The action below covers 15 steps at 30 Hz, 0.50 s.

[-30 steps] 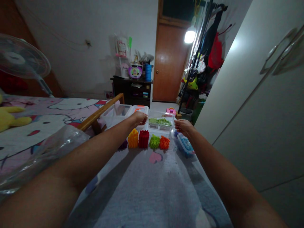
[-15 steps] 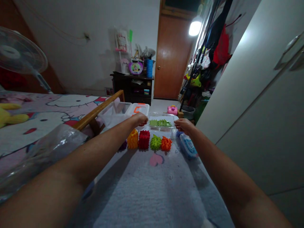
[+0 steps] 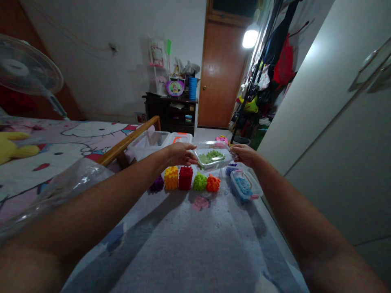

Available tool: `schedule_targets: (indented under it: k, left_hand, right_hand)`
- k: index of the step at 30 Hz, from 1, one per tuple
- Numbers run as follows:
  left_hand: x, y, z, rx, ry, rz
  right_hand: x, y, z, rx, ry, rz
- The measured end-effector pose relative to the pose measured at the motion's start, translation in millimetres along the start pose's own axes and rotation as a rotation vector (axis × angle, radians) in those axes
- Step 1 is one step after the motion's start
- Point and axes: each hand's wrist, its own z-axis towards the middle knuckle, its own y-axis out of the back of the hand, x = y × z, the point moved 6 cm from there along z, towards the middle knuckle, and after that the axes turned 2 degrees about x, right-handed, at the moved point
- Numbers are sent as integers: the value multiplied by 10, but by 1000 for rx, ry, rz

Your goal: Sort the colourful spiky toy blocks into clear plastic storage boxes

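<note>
Between my two hands a clear plastic container (image 3: 214, 166) is held up, slightly tilted, with light green knobbly pieces (image 3: 211, 156) inside. My left hand (image 3: 181, 154) grips its left end, and my right hand (image 3: 244, 154) pinches its right end. Below it on the cloth stands a row of interlocked toy blocks: a purple one (image 3: 157, 184), a yellow one (image 3: 171, 178), a red one (image 3: 185, 178), a lime green one (image 3: 200, 182) and an orange one (image 3: 213, 183). Right of the row lies a clear box with blue pieces (image 3: 243, 185), and purple pieces (image 3: 231, 168) show behind it.
At the back left stand an open clear bin (image 3: 149, 140) and a white lid with orange handles (image 3: 180, 137). A wooden bed rail (image 3: 131, 140) and a crumpled plastic bag (image 3: 73, 183) lie to the left. A pale wardrobe (image 3: 330, 134) rises on the right.
The clear container with the green pieces has risen and tilted, coming nearer. Both hands have hold of its ends, and the right hand has shifted a little to the right.
</note>
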Motion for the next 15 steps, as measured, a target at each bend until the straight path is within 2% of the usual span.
schedule_targets:
  k: [4,9,12,15]
  left_hand:
    - [205,-95,-196,58,18,45]
    - [343,-137,-298,25,-3,147]
    - [309,-158,-287,-42,-15,150]
    - [239,-185,-208,-111,-32,116]
  right_hand:
    - [28,-18,-132,65,15,-1]
    - [20,-108,-169,83,26,-3]
    - [24,-122,-55,24,35,-1]
    - [49,-92,105,-104,59,13]
